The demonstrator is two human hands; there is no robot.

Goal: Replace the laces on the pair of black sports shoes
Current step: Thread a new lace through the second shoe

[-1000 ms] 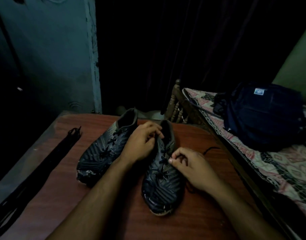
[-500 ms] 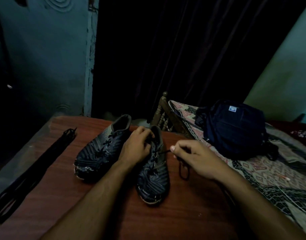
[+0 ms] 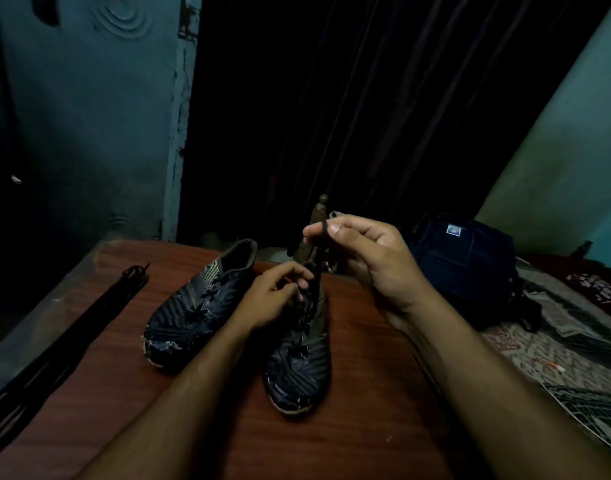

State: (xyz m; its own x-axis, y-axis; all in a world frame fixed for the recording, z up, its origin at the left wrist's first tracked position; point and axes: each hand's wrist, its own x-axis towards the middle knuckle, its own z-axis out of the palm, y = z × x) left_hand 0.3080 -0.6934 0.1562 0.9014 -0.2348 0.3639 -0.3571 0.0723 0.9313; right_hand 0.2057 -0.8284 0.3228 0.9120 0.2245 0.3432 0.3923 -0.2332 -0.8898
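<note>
Two black sports shoes stand side by side on the reddish wooden table [image 3: 359,393], toes toward me. The left shoe [image 3: 193,306] is laced. My left hand [image 3: 272,296] grips the top of the right shoe [image 3: 300,362] near its collar. My right hand [image 3: 369,258] is raised above that shoe and pinches the old black lace [image 3: 319,251] between thumb and forefinger; the lace runs taut down to the upper eyelets. A bundle of long black laces [image 3: 65,334] lies stretched out at the table's left edge.
A dark blue backpack [image 3: 470,268] sits on a bed with a patterned cover [image 3: 556,351] to the right. A carved wooden bedpost [image 3: 321,209] stands just behind the shoes. A dark curtain and a teal wall are behind the table.
My right hand rose from beside the right shoe to well above it, drawing the lace up and taut. My left hand stayed on the shoe's top. The camera tilted up.
</note>
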